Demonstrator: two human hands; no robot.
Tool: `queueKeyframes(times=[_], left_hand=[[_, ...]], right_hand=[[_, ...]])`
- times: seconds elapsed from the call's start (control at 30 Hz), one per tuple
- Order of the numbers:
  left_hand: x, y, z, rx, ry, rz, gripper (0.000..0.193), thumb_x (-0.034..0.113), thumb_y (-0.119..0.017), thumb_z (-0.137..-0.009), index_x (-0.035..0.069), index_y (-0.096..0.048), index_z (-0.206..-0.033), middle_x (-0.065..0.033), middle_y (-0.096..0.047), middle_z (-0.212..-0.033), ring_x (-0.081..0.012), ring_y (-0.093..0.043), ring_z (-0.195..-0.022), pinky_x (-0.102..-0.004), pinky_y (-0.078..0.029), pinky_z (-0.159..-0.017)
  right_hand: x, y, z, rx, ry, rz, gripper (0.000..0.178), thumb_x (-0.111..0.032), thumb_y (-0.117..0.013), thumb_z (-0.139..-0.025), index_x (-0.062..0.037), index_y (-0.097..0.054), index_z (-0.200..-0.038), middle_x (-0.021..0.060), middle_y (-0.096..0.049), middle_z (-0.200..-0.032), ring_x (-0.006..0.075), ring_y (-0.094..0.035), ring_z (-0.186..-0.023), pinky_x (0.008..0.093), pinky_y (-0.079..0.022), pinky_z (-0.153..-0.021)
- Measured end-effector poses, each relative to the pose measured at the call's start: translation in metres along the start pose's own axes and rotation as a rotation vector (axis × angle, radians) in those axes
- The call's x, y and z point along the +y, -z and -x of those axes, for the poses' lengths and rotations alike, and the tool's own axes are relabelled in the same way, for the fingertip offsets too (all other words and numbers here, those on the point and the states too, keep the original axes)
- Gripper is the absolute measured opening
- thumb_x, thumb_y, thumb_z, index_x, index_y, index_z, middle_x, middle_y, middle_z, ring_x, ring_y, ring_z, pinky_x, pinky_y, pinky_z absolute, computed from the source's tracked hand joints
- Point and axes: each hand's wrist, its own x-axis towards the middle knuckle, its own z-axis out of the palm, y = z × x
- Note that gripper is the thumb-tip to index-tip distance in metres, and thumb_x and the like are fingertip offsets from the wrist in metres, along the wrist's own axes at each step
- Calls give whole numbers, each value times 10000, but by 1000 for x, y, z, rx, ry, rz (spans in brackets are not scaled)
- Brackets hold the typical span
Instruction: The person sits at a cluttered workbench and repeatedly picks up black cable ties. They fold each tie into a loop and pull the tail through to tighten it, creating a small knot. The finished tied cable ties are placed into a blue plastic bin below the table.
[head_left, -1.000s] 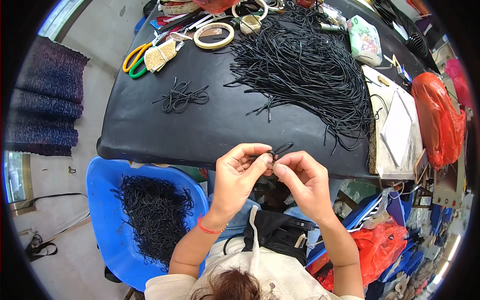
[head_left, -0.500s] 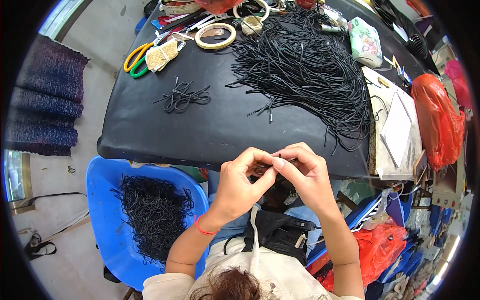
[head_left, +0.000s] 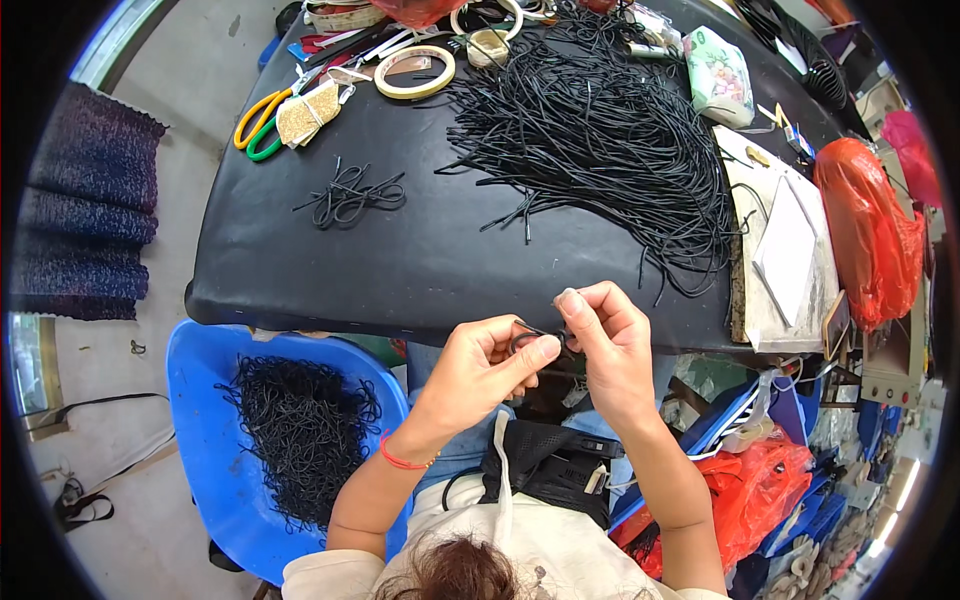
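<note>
My left hand [head_left: 480, 365] and my right hand [head_left: 610, 345] meet just below the near edge of the black table [head_left: 300, 270]. Between their fingertips they pinch a short black cord [head_left: 530, 335] bent into a small loop. A red band circles my left wrist. A big heap of loose black cords [head_left: 600, 140] lies on the table beyond my right hand. A small bundle of looped cords [head_left: 350, 195] lies apart, at the table's left middle.
A blue tub [head_left: 215, 450] with a mass of black cords stands on the floor at my left. Yellow and green scissors [head_left: 258, 122], tape rolls [head_left: 413, 72] and a green pouch [head_left: 718, 75] sit at the far edge. Orange bags [head_left: 868, 235] lie right.
Both hands have drawn back toward my body, from over the table edge to just below it. The cord between the fingers is now bent into a loop.
</note>
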Motion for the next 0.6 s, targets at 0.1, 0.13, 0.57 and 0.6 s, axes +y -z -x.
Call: queueKeyframes(times=[0.1,0.13,0.57,0.6], left_hand=[[-10,-9,1,-2,-172,38,147,116,-592,-871,-15,-615,-932,15,-560,-678,-15,-461,-563,-171,-367,-486],[-11,-12,3,29,-200,-17,152,108,-586,-872,-18,-613,-954,16,-557,-680,-15,-460,-569,-171,-366,-488],[-10,-21,3,92,-212,139,214,82,-584,-875,-17,-589,-1065,-34,-627,-844,-60,-555,-756,-207,-463,-673],[-9,-23,2,101,-204,143,208,78,-585,-873,-18,-593,-1058,-32,-626,-839,-61,-553,-744,-210,-461,-663]], right_hand=[[1,0,0,47,25,-9,180,-187,-595,-884,-38,-534,-804,-42,-514,-679,7,-429,-589,168,-366,-532],[3,1,-2,71,35,-15,183,-187,-594,-885,-42,-528,-794,-44,-507,-672,3,-420,-580,164,-358,-520],[-4,12,1,-42,-55,41,269,-264,-531,-915,-15,-628,-896,-39,-524,-705,45,-458,-653,205,-390,-598],[-4,10,3,-77,11,105,255,-245,-546,-908,-5,-631,-883,-30,-528,-702,63,-470,-651,214,-400,-606]])
